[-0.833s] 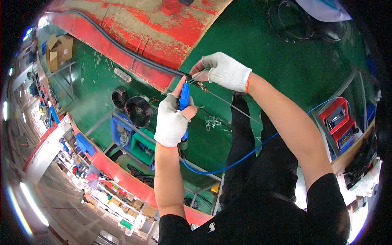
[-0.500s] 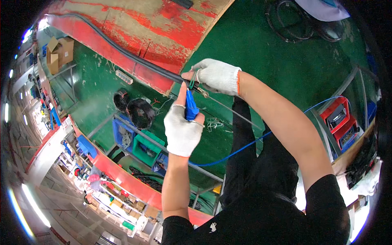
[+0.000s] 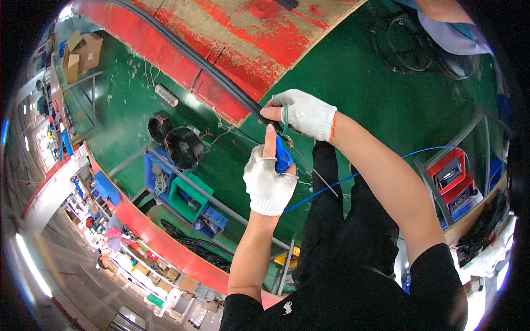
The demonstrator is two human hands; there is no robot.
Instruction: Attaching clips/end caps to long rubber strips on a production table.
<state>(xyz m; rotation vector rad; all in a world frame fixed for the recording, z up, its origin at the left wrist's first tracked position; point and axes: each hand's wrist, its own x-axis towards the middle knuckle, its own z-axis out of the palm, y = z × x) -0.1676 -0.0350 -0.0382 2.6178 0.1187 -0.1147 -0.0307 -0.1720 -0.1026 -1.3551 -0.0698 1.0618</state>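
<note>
My left hand, in a white glove with bare fingertips, is closed around a blue handheld tool, shaped like an air gun. Its index finger points up against the end of a black hose. My right hand, gloved likewise, pinches that hose near its end. A green loop hangs at the right fingers. Beside the tool, a thin metal rod slants down to the right from a small brass-coloured fitting. My fingers hide how hose, tool and rod meet.
The hose lies across a worn red-painted board. Left are black coils, a green bin and a power strip. A blue air line crosses before my legs. Red bins stand right; a person's arm shows top right.
Both hands, with the hose end and the blue tool, sit slightly further right and lower in the picture. The view has shifted. Another person's arm has come in at the top right.
</note>
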